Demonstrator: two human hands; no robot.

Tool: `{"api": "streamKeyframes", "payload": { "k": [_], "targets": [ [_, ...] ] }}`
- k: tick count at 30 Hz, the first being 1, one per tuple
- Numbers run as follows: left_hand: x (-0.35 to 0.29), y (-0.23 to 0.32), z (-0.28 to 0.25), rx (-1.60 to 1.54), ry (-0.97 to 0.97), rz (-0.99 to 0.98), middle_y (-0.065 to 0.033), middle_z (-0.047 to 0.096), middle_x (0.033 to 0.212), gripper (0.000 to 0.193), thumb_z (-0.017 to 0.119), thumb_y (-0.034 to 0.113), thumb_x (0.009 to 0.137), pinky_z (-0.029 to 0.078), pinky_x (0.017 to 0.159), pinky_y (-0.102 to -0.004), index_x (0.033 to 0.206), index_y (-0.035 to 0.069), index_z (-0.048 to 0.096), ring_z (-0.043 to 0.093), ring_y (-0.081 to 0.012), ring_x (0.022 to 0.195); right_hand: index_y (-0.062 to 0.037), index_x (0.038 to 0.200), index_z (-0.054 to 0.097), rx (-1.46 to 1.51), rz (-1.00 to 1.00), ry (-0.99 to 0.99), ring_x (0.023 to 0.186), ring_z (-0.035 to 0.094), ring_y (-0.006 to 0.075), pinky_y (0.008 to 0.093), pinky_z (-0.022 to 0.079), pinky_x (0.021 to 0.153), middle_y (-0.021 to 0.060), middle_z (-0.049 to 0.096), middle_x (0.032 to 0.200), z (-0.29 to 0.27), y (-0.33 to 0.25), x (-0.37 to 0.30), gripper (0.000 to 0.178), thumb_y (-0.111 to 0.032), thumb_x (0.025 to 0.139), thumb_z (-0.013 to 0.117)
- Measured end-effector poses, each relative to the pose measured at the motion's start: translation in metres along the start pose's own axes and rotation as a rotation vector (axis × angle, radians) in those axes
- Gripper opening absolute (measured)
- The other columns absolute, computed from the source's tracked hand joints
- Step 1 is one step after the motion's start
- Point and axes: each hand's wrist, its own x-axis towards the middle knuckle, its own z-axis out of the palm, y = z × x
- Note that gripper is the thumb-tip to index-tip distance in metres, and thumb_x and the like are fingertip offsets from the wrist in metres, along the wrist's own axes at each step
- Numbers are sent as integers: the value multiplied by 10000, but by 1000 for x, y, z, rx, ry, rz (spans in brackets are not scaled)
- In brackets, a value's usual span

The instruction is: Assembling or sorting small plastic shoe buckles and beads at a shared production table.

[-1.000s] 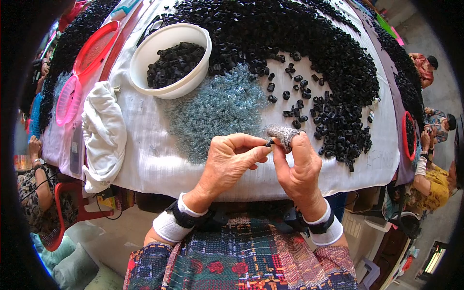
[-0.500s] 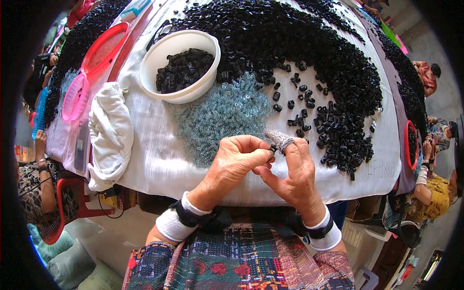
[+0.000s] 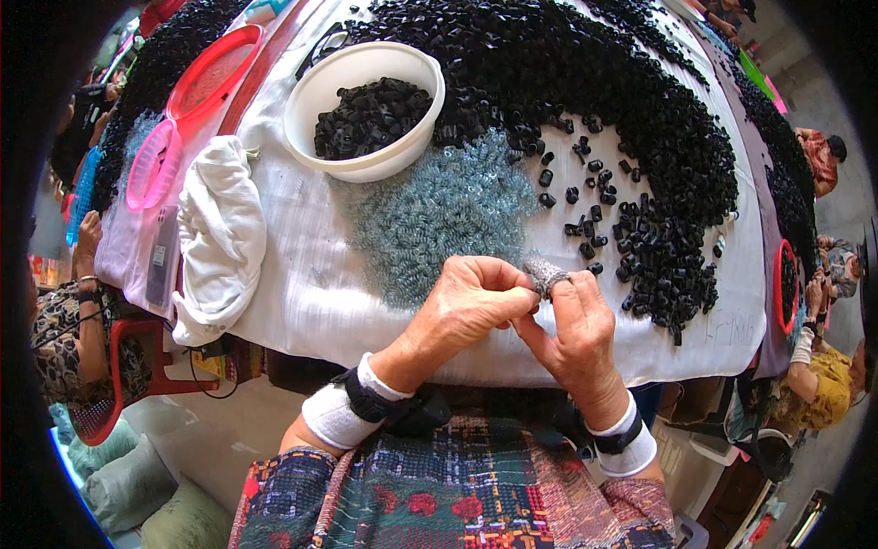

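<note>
pinching thumb and forefinger together on the left hand (image 3: 462,306), up against the right hand (image 3: 581,334), with a grey knitted cover (image 3: 546,274) on one finger. cannot tell whether closed on the right, nor see between the hidden tips. can see pale blue-grey coil springs (image 3: 448,220) heaped just beyond, on a white cloth (image 3: 320,311); small black plastic pieces (image 3: 677,220) to the right; more inside a round white plastic bowl (image 3: 389,166), past the springs to the left.

The small parts (image 3: 677,220) are black, and the coils (image 3: 439,229) are pale blue-grey. The bowl (image 3: 389,167) and the tablecloth (image 3: 311,284) are white. The finger cover (image 3: 544,273) is speckled grey. The garment (image 3: 416,485) has dark plaid with red spots.
</note>
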Motion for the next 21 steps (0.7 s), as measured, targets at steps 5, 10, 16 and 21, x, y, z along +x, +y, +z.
{"api": "streamKeyframes", "payload": {
  "k": [5, 10, 16, 21],
  "targets": [
    [1, -1, 1, 6, 15, 4, 9, 630, 720, 93, 681, 92, 785, 432, 576, -174, 803, 1, 675, 539, -35, 639, 7, 823, 538, -23, -1, -23, 678, 534, 309, 383, 461, 558, 139, 519, 744, 0, 1, 0, 295, -106, 646, 744],
    [2, -3, 2, -11, 34, 31, -3, 638, 728, 100, 675, 87, 795, 452, 583, -183, 816, -10, 674, 561, -49, 649, 13, 816, 538, -46, -13, 10, 647, 534, 302, 376, 457, 538, 135, 519, 727, 3, 1, 1, 281, -94, 660, 745],
    [3, -5, -1, 29, 43, 41, -23, 650, 759, 128, 665, 90, 812, 494, 619, -210, 866, -26, 665, 592, -77, 669, 7, 781, 540, -43, -37, -3, 609, 520, 287, 372, 437, 500, 120, 507, 688, 5, 2, 1, 250, -78, 667, 746],
    [1, 4, -2, -27, 3, 11, -58, 665, 824, 199, 638, 139, 849, 519, 641, -232, 946, -34, 652, 619, -106, 704, -4, 760, 532, -6, 10, 61, 580, 507, 282, 371, 419, 473, 117, 496, 669, 2, 6, 4, 245, -78, 671, 748]
  ]
}}
